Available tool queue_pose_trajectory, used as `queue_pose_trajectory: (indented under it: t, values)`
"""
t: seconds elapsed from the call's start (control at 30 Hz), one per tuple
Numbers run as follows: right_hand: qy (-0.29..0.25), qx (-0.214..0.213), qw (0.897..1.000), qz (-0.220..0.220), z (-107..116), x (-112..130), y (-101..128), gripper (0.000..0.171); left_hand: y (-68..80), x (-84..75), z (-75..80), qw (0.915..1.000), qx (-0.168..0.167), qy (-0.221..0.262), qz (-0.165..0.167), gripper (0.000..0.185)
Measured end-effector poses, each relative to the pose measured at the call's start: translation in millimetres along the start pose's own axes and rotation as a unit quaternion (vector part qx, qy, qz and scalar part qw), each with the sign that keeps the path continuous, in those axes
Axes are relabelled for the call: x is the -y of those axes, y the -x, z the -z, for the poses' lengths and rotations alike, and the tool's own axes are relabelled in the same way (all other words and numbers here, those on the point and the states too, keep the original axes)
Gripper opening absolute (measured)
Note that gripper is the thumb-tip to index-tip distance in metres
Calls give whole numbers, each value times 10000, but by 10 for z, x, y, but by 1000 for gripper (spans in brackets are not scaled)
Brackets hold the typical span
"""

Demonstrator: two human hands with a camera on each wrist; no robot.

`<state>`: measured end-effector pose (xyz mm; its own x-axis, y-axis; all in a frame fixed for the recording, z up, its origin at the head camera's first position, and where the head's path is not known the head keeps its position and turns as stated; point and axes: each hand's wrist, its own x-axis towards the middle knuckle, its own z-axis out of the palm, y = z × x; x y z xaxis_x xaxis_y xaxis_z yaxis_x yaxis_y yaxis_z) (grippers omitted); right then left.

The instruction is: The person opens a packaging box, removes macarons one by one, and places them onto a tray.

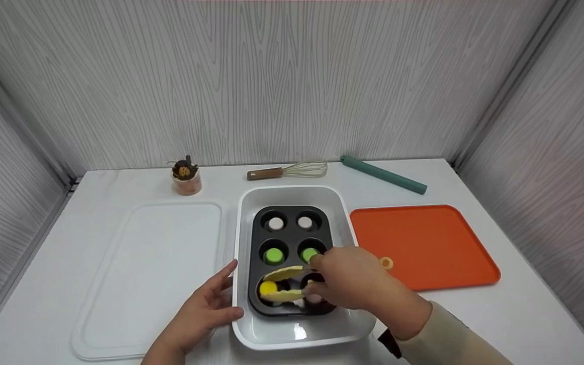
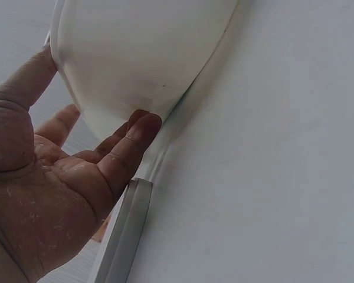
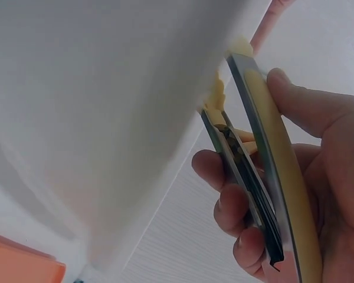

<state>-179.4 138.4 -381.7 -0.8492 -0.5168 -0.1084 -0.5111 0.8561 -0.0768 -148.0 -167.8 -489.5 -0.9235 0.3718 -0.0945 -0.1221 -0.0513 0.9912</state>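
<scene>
I see the right hand (image 1: 345,279) gripping yellow tongs (image 1: 284,284), tips straddling the yellow piece (image 1: 267,288) at 7 o'clock in the muffin tin (image 1: 292,230); left hand (image 1: 198,309), fingers straight, braces the white tray (image 1: 292,195) so it can't slide on the bench (image 1: 474,324).

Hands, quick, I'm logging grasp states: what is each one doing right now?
Left hand: open, fingers resting against the white tub.
Right hand: gripping yellow tongs over the muffin pan.

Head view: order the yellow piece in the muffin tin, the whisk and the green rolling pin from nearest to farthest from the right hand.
From the right hand:
1. Yellow piece, front-left cup, at the tongs' tips.
2. Whisk, behind the white dish.
3. Green rolling pin, far right; close to the whisk's distance.
</scene>
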Motion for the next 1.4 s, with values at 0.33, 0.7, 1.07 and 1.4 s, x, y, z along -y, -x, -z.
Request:
queue_pose_trajectory:
  t: [0.33,0.7,1.07,1.4]
  values:
    - [-87,-580,9978,315,94,-84,137,30,1,7,2,9999,-1,-75,-76,101]
    - [34,-894,9958,171,254,-249,255,33,0,26,7,9997,27,-102,-206,100]
    - [77,-1176,9930,-111,556,-548,399,42,-4,36,5,9993,22,-182,-311,99]
    - [137,-1783,9829,-441,861,-1067,548,39,-12,21,5,9996,95,4,-247,101]
